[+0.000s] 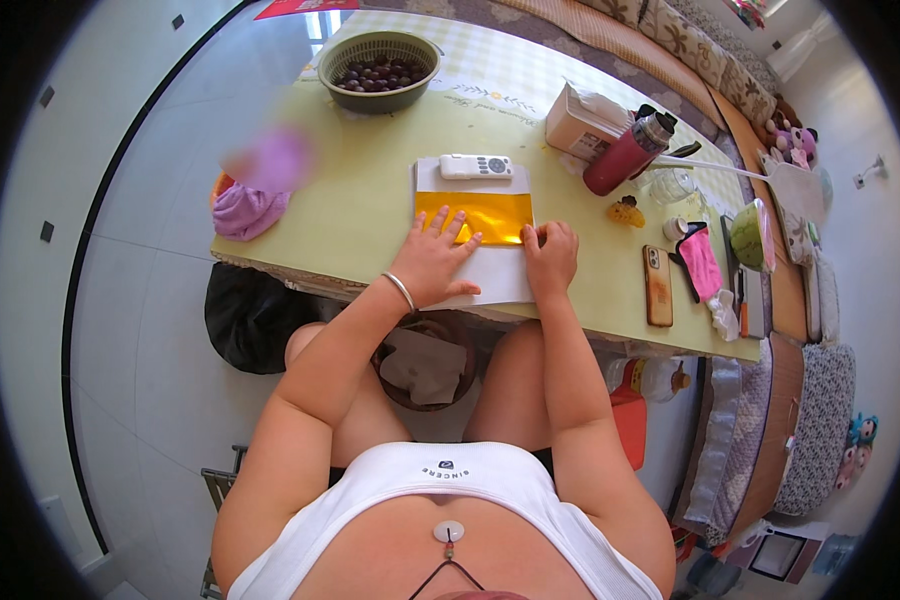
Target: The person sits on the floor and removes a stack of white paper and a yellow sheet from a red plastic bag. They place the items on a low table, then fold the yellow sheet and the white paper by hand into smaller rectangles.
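Your left hand (438, 258) lies over a shiny gold sheet (498, 210) with its fingers spread wide. Nothing is gripped in that hand. The tips rest on the gold, and the thumb points right, over the white paper (500, 276) below. A silver-coloured ring band (400, 291) goes around your left wrist.

Your right hand (552, 258) is at the right edge of the gold sheet, near its low corner. Its fingers are curled in, but you can't tell from here if they pinch the sheet or only touch it.

The gold sheet lies flat on the white paper, at the front of the pale yellow-green bench (360, 185), right before you. A white remote with dark buttons (476, 166) lies on the top part of the paper, just past the gold.

Far to the left is a round green basket (378, 102) with dark round fruits (380, 74) in it. A purple cloth (248, 213) sits near the left edge. On the right are a dark red bottle (625, 158), leaning in this view, and a phone in a brown case (658, 286).
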A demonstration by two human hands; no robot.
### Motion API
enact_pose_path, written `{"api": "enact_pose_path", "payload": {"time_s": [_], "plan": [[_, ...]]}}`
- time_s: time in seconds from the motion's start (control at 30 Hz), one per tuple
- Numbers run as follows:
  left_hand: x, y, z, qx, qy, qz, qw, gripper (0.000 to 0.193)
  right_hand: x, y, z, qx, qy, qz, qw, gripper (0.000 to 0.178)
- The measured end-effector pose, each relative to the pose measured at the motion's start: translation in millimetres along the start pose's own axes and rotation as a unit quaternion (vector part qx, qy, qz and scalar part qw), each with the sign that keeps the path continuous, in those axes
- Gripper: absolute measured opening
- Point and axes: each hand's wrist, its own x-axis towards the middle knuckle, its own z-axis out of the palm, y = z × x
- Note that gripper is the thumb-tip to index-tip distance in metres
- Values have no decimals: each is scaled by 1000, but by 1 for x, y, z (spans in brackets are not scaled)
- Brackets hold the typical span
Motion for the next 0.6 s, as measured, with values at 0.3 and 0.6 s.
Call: {"api": "enact_pose_path", "payload": {"time_s": [0.3, 0.6], "plan": [[-2, 0, -3, -3, -28, 4, 1000, 82, -4, 18, 6, 1, 43, -62, 997, 36], [-5, 1, -7, -19, -92, -28, 995, 90, -36, -24, -7, -79, -250, -289, 921, 77]]}}
